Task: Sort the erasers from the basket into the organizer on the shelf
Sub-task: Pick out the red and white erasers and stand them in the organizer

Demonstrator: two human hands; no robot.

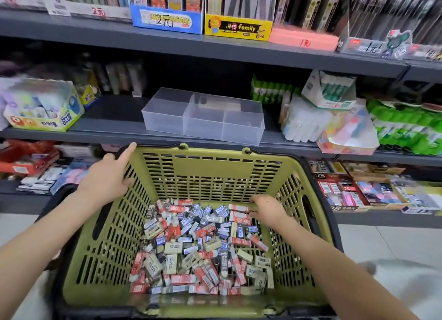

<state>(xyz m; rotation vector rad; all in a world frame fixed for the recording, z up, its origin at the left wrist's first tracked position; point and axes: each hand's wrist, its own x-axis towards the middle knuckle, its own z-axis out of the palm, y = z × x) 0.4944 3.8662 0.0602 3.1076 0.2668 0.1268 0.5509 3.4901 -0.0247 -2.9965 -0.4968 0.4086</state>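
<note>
Erasers [201, 245] heaped in green basket [215, 166], lower centre. Clear organizer [203, 118] on grey shelf [114, 130] above, between glue box [43, 106] and packets. Left hand [107, 176] spread on rim; right hand [267, 207] reaching in, grip unclear.

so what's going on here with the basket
A person is starting to sort erasers from a green basket into a clear organizer on the shelf. The left hand rests on the basket's rim, and the right hand reaches into the pile. The organizer looks empty.
</note>
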